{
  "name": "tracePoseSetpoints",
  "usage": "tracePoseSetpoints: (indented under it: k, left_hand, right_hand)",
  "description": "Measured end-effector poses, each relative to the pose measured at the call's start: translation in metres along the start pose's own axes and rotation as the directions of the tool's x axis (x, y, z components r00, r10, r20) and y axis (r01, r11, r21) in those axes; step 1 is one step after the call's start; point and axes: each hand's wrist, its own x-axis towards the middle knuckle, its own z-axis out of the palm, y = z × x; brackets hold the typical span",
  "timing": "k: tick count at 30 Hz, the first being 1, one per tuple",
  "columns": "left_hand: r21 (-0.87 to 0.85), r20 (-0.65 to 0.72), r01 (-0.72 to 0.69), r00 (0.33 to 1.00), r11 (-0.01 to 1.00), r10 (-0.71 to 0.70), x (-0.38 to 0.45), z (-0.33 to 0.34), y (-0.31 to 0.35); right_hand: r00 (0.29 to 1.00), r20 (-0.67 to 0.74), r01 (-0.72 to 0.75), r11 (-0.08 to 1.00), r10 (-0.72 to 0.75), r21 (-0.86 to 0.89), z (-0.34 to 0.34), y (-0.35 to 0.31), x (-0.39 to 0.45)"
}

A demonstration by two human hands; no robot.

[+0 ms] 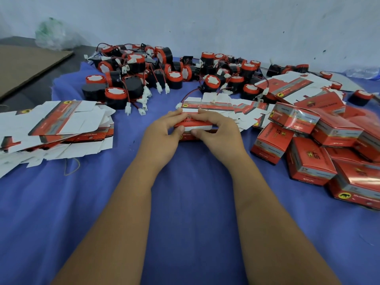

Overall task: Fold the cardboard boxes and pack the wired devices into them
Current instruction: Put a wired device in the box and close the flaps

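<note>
Where the blue cloth (191, 202) covers the work surface, it runs from the near edge up to a pale, scuffed wall (205, 21); at far left the cloth ends and a dark floor strip shows, with a brown cardboard sheet (26, 66) and a crumpled clear plastic bag (51, 33) near the wall. Wired devices (164, 73), black cylinders with red caps and red-black leads ending in white plugs, lie heaped along the back of the cloth. Flat unfolded boxes (51, 128) lie in a loose stack at left, and more flats (242, 112) fan out just behind the hands. Folded red boxes (320, 149) are piled at right, partly cut off by the frame edge. At centre, the left hand (164, 134) and right hand (218, 128) both grip one cardboard box (195, 124), half flattened, fingers curled over its top edge and thumbs pressed on the near face. Print on the box is too blurred to read, and the fingers hide much of it, so whether anything is inside cannot be told. A thin loop of string (72, 167) lies on the cloth near the left stack.
</note>
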Motion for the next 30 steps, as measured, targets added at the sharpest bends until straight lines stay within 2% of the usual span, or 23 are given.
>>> tracePoseSetpoints:
  k: [5, 10, 15, 18, 23, 30]
  left_hand:
    - [-0.043, -0.034, -0.003, 0.999, 0.999, 0.001, -0.002, 0.001, 0.001]
    - [-0.217, -0.137, -0.034, 0.991, 0.976, 0.004, -0.002, -0.001, 0.003]
    - [-0.289, -0.160, -0.031, 0.987, 0.957, -0.016, 0.000, -0.001, 0.000]
    - [-0.252, -0.190, -0.049, 0.982, 0.966, 0.001, 0.001, 0.001, 0.000]
    - [-0.127, -0.254, -0.057, 0.967, 0.990, 0.023, 0.000, 0.005, 0.003]
    - [0.139, -0.226, -0.052, 0.971, 0.989, 0.083, -0.005, 0.004, 0.002]
  right_hand:
    - [1.000, -0.002, 0.016, 0.998, -0.016, 0.055, -0.003, 0.000, 0.000]
    - [0.998, -0.048, 0.047, 0.994, -0.042, 0.096, 0.000, -0.002, -0.001]
    - [0.997, -0.071, 0.046, 0.986, -0.035, 0.158, 0.000, -0.001, 0.000]
    - [0.996, -0.082, 0.036, 0.977, -0.019, 0.212, 0.000, -0.003, 0.000]
    - [0.991, -0.134, 0.011, 0.986, 0.012, 0.168, 0.006, -0.004, 0.001]
    - [0.991, -0.115, -0.041, 0.972, 0.069, 0.231, 0.006, -0.006, -0.001]
